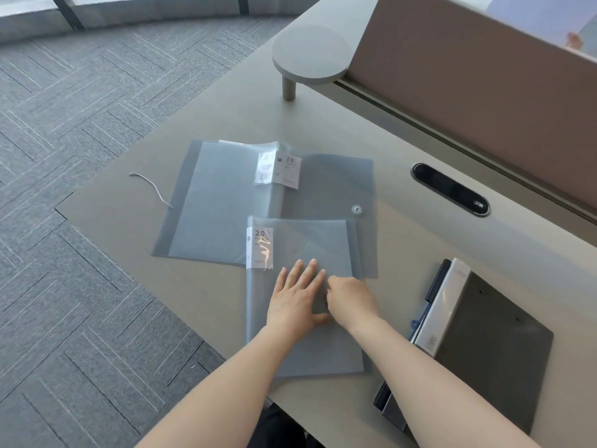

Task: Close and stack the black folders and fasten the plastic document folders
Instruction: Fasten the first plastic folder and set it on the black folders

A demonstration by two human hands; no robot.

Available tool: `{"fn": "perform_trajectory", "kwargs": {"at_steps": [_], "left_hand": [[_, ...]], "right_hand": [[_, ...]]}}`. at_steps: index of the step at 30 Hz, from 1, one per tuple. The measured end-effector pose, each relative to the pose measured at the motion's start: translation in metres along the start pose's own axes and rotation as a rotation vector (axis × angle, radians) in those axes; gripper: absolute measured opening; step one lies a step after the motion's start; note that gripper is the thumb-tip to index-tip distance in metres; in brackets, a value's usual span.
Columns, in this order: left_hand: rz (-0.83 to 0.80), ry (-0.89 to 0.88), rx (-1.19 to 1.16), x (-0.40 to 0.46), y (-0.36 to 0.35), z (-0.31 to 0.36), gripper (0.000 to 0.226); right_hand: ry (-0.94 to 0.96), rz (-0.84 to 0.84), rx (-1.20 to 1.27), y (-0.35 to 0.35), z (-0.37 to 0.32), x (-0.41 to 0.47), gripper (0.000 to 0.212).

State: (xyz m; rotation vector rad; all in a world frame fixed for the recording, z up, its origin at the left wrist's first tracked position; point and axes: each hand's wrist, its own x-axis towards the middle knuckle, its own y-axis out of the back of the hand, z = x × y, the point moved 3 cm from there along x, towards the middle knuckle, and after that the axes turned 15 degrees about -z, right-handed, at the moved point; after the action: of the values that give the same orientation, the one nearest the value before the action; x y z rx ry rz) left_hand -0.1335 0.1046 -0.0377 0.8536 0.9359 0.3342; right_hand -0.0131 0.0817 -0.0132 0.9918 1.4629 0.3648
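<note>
- string (151, 189) loose on desk (226, 101), far left
- far plastic folder (226, 205) lies unfolded, snap (356, 209) unfastened
- near plastic folder (290, 350) overlaps its front edge
- left hand (295, 300) flat, fingers spread, pressing near folder
- right hand (350, 300) curled, pinching its flap
- black folders (478, 344) stacked far right

My left hand (295, 299) lies flat, palm down, fingers spread forward. My right hand (350, 300) is curled beside it, fingertips touching its index finger.
</note>
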Motion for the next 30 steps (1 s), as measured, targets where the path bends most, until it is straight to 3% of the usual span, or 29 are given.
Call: {"fn": "perform_trajectory", "kwargs": {"at_steps": [11, 30], "left_hand": [[-0.014, 0.013, 0.038, -0.003, 0.003, 0.001, 0.091], [-0.018, 0.011, 0.026, -0.002, 0.001, -0.001, 0.093]], "right_hand": [[-0.197, -0.076, 0.405, -0.002, 0.071, -0.011, 0.028], [-0.148, 0.016, 0.440, 0.018, 0.038, 0.033, 0.020]]}}
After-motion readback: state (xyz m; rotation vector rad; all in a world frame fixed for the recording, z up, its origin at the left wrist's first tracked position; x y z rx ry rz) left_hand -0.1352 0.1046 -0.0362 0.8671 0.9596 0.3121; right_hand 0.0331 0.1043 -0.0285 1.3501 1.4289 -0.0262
